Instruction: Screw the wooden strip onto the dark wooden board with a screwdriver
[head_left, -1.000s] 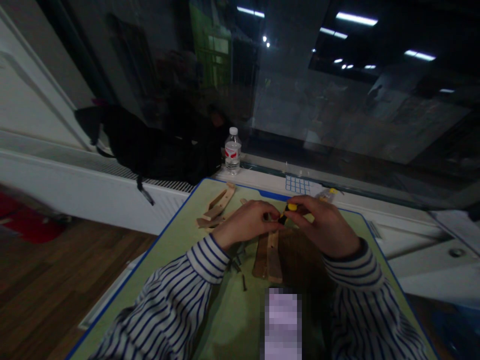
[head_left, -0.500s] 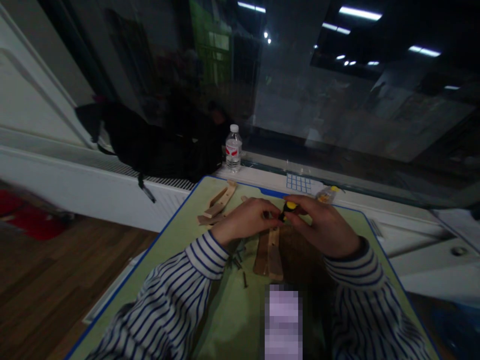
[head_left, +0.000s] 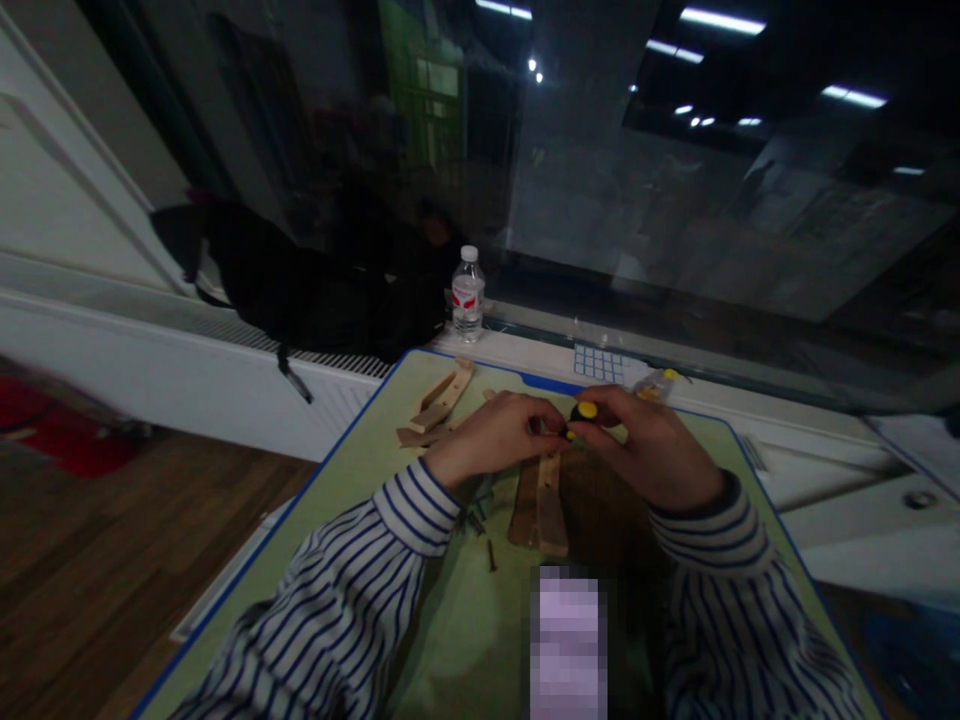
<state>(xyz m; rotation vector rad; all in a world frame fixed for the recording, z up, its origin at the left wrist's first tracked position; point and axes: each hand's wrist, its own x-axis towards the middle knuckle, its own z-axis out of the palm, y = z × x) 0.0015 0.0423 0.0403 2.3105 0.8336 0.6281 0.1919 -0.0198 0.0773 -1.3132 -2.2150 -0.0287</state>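
Note:
My right hand (head_left: 660,445) is closed round a short screwdriver (head_left: 586,411) with a black and yellow handle, its yellow end tipped up toward me. The fingers of my left hand (head_left: 502,430) are pinched together just below that handle; whatever they hold is hidden. Beneath both hands lies a pale wooden strip (head_left: 552,515) with holes, on top of a darker brown board (head_left: 589,495). Loose screws (head_left: 475,520) are scattered beside my left wrist, and a single longer screw (head_left: 491,555) lies nearer to me.
Joined wooden pieces (head_left: 442,395) rest at the far left of the green, blue-edged table (head_left: 450,640). On the sill stand a water bottle (head_left: 468,295) and a dark bag (head_left: 300,280). A clear plastic bag (head_left: 654,384) with a yellow top sits behind my right hand.
My right hand has turned the screwdriver slightly, so more of its yellow end shows. My left hand has stayed almost in place.

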